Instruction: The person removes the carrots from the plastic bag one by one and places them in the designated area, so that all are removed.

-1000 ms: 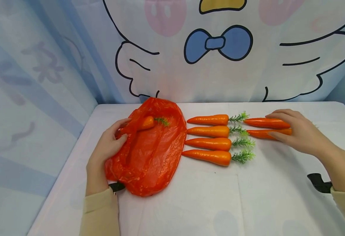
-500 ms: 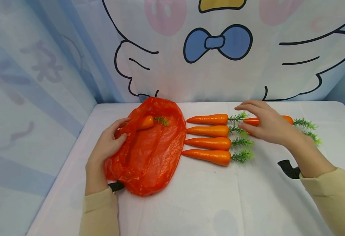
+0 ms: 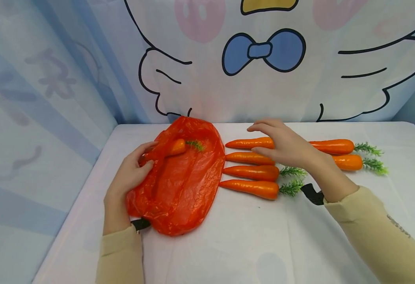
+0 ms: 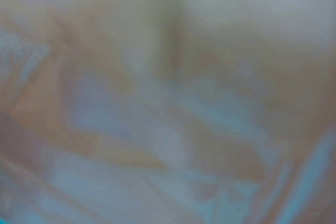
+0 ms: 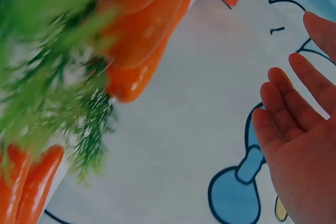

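Note:
My left hand [image 3: 131,173] holds the left side of an open red plastic bag [image 3: 189,193], its thumb on top of the film. Inside the bag lies an orange carrot [image 3: 177,147], partly covered, its green top showing. To the right of the bag several carrots lie in a stacked column, tips toward the bag; the nearest carrot [image 3: 257,188] and the farthest carrot [image 3: 238,143] bound it. Over the two far ones hovers my right hand [image 3: 285,144], holding nothing and hiding their green tops. In the right wrist view its fingers [image 5: 286,103] are spread, apart from the carrots.
Two more carrots, one farther back [image 3: 336,146] and one nearer [image 3: 349,162], lie to the right, partly behind my right forearm. A white cloth covers the table [image 3: 228,244]. A printed curtain [image 3: 260,94] hangs behind. The left wrist view is blurred.
My right hand has let go of the two right-hand carrots and moved left, over the far carrots of the column. The left hand and the bag have stayed in place.

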Action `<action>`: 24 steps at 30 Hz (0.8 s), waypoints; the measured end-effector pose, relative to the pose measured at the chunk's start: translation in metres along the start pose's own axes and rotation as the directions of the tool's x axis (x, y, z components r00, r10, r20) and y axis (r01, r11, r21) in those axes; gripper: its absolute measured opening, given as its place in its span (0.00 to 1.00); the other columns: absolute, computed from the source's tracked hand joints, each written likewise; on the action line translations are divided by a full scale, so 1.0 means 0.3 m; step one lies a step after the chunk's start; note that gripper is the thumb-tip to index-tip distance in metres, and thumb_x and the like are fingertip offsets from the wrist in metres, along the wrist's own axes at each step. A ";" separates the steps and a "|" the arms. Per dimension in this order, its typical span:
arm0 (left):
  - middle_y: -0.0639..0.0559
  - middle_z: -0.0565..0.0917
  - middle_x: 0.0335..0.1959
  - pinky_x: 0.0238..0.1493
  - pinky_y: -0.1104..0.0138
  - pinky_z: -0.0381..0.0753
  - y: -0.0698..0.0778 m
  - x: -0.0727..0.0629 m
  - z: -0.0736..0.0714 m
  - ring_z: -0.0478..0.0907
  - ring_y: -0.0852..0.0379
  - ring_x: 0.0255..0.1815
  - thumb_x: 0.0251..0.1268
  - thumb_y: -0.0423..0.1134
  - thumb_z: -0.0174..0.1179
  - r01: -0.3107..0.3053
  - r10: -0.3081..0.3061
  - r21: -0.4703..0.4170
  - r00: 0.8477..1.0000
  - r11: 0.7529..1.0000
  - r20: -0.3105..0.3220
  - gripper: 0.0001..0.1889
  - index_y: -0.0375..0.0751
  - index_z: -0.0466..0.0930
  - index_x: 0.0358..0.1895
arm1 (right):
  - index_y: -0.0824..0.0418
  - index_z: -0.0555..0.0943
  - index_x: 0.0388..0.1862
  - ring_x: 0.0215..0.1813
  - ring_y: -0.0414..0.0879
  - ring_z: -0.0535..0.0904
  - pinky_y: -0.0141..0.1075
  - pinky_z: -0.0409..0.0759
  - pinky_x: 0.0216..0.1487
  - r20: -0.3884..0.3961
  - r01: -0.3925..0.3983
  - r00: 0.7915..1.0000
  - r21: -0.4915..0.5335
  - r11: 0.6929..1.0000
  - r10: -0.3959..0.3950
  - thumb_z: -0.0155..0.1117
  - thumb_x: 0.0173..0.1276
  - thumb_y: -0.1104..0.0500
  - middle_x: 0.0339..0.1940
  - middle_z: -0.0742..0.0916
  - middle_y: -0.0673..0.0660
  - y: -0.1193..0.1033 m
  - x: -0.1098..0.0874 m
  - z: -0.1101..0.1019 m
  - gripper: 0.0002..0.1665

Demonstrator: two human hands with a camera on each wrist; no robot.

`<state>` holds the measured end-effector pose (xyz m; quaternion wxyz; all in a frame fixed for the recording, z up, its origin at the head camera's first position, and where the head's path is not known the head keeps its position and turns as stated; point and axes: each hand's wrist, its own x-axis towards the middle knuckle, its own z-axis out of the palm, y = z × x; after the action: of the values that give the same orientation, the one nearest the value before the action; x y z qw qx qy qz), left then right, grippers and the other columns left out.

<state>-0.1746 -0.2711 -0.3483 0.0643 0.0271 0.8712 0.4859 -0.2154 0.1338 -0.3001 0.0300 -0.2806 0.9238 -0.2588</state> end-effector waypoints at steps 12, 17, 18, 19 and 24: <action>0.47 0.70 0.70 0.63 0.44 0.73 -0.005 0.007 -0.001 0.70 0.42 0.64 0.76 0.34 0.51 -0.012 0.012 -0.005 1.000 1.000 -0.003 0.28 0.54 0.64 0.76 | 0.60 0.75 0.69 0.73 0.58 0.63 0.57 0.70 0.67 0.068 0.042 0.997 0.053 0.998 -0.046 0.68 0.71 0.56 0.72 0.72 0.61 -0.095 0.124 0.085 0.29; 0.47 0.70 0.70 0.63 0.44 0.74 -0.008 0.009 -0.002 0.70 0.42 0.64 0.76 0.34 0.50 -0.020 0.020 -0.001 1.000 1.000 -0.005 0.28 0.53 0.64 0.76 | 0.60 0.74 0.70 0.74 0.57 0.63 0.54 0.70 0.68 0.080 0.063 0.994 0.057 0.996 -0.067 0.69 0.70 0.55 0.73 0.71 0.61 -0.127 0.164 0.113 0.31; 0.46 0.70 0.70 0.63 0.44 0.73 -0.008 0.009 -0.002 0.70 0.42 0.64 0.76 0.33 0.50 -0.023 0.023 0.000 1.000 1.000 -0.005 0.28 0.53 0.64 0.76 | 0.60 0.74 0.70 0.74 0.57 0.62 0.54 0.69 0.69 0.083 0.064 0.994 0.058 0.996 -0.069 0.69 0.69 0.55 0.73 0.71 0.61 -0.131 0.171 0.119 0.32; 0.46 0.70 0.70 0.63 0.44 0.73 -0.008 0.010 -0.002 0.70 0.42 0.64 0.76 0.33 0.50 -0.023 0.023 -0.002 1.000 1.000 -0.005 0.28 0.53 0.64 0.76 | 0.60 0.74 0.70 0.74 0.56 0.62 0.53 0.69 0.69 0.085 0.068 0.994 0.057 0.996 -0.072 0.69 0.69 0.55 0.73 0.71 0.61 -0.135 0.178 0.124 0.32; 0.46 0.70 0.70 0.63 0.44 0.73 -0.009 0.009 -0.002 0.71 0.42 0.63 0.76 0.33 0.50 -0.029 0.029 -0.002 1.000 1.000 -0.008 0.28 0.52 0.64 0.76 | 0.60 0.73 0.70 0.75 0.56 0.62 0.50 0.66 0.72 0.102 0.092 0.990 0.067 0.994 -0.098 0.70 0.69 0.56 0.72 0.72 0.60 -0.151 0.217 0.151 0.32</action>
<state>-0.1774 -0.2728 -0.3506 0.0536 0.0378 0.8706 0.4877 -0.2382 0.0460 -0.3110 0.0747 -0.3363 0.8980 -0.2735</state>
